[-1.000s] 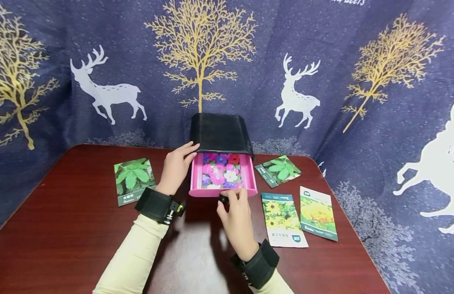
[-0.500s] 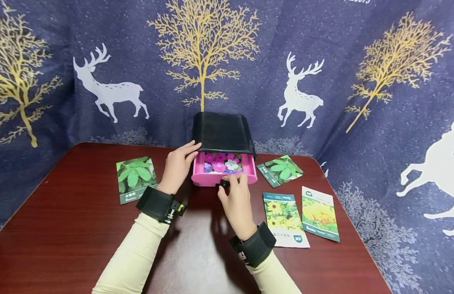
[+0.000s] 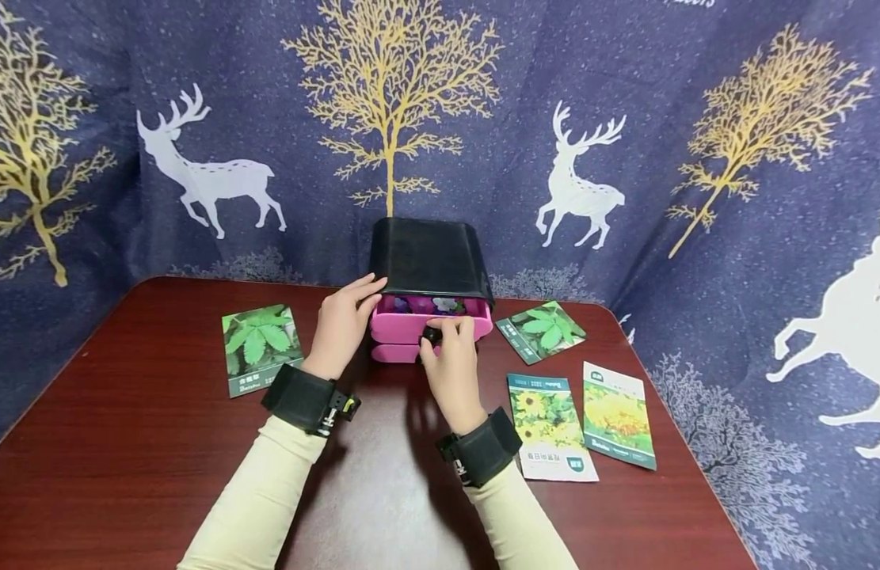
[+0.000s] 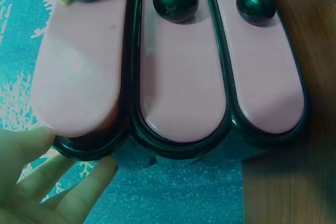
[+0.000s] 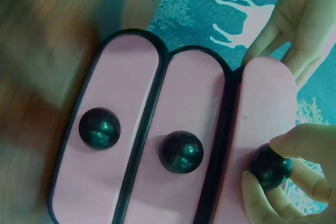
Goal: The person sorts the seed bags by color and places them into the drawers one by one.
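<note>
A black drawer cabinet [image 3: 430, 257] with three pink drawers and round black knobs stands at the table's back. Its top drawer [image 3: 397, 327] sticks out a little, and flower-printed packaging [image 3: 420, 304] shows inside under the cabinet's top edge. My right hand [image 3: 452, 372] pinches the top drawer's knob [image 5: 270, 166] between thumb and fingers. At the cabinet's upper left corner, my left hand [image 3: 340, 326] touches the frame with fairly straight fingers. In the left wrist view, the middle drawer [image 4: 181, 77] and bottom drawer [image 4: 268, 72] sit flush in the frame.
One seed packet [image 3: 261, 348] with a green leaf picture lies left of the cabinet. To the right lie another leaf packet [image 3: 542, 331], a yellow sunflower packet [image 3: 551, 427] and an orange-yellow flower packet [image 3: 618, 416]. A dark blue deer-patterned cloth [image 3: 325, 71] hangs behind the table.
The top drawer has slid back into the cabinet, covering most of the flower picture. My right hand has moved forward with its knob; my left hand has stayed at the corner.
</note>
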`<move>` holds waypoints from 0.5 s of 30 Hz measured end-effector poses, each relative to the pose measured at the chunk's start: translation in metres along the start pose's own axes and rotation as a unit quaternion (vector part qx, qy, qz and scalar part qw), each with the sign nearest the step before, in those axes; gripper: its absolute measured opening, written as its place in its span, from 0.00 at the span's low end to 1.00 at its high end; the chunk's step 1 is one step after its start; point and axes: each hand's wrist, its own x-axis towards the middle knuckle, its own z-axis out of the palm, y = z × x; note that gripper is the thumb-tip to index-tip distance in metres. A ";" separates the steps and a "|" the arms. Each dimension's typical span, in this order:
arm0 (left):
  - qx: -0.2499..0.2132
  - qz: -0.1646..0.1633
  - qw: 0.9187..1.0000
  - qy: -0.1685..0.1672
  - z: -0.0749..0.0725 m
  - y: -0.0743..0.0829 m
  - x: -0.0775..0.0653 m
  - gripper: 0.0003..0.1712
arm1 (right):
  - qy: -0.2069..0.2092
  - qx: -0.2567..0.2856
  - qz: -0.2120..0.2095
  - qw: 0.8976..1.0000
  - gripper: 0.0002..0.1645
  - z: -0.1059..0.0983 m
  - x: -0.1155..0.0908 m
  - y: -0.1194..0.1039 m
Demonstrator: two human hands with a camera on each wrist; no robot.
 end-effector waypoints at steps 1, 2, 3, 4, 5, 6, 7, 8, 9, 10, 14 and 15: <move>-0.001 0.000 1.000 -0.001 0.000 0.000 0.000 0.18 | 0.003 0.004 0.001 1.000 0.15 0.001 0.001 0.000; 0.000 0.000 1.000 -0.001 0.000 0.000 0.000 0.18 | 0.005 0.007 0.003 1.000 0.15 0.002 0.002 0.001; -0.002 -0.002 1.000 -0.002 0.000 0.000 -0.001 0.18 | 0.006 0.011 0.005 1.000 0.15 0.003 0.003 0.001; -0.002 -0.003 1.000 -0.003 0.000 0.000 -0.001 0.18 | 0.006 0.015 0.008 1.000 0.15 0.004 0.003 0.002; -0.003 -0.005 1.000 -0.005 0.001 0.000 -0.002 0.18 | 0.004 0.020 0.010 1.000 0.15 0.004 0.004 0.002; -0.002 -0.007 1.000 -0.005 0.001 0.000 -0.002 0.18 | 0.003 0.026 0.012 1.000 0.15 0.005 0.004 0.003; -0.002 -0.007 1.000 -0.004 0.001 0.000 -0.003 0.18 | 0.002 0.030 0.014 0.999 0.16 0.006 0.005 0.004; -0.004 -0.007 1.000 -0.003 0.001 0.000 -0.003 0.18 | 0.002 0.032 0.016 0.999 0.16 0.007 0.005 0.004; -0.005 -0.007 1.000 -0.001 0.001 0.000 -0.003 0.18 | 0.003 0.035 0.017 0.999 0.16 0.007 0.007 0.005; -0.006 -0.005 1.000 0.002 0.001 0.000 -0.003 0.18 | 0.004 0.036 0.018 0.999 0.16 0.008 0.008 0.005; -0.005 0.004 1.000 0.012 0.002 0.001 -0.001 0.17 | 0.012 0.039 0.020 0.999 0.16 0.008 0.012 0.005; -0.005 0.006 1.000 0.014 0.002 0.001 -0.001 0.17 | 0.013 0.040 0.021 0.999 0.16 0.009 0.013 0.005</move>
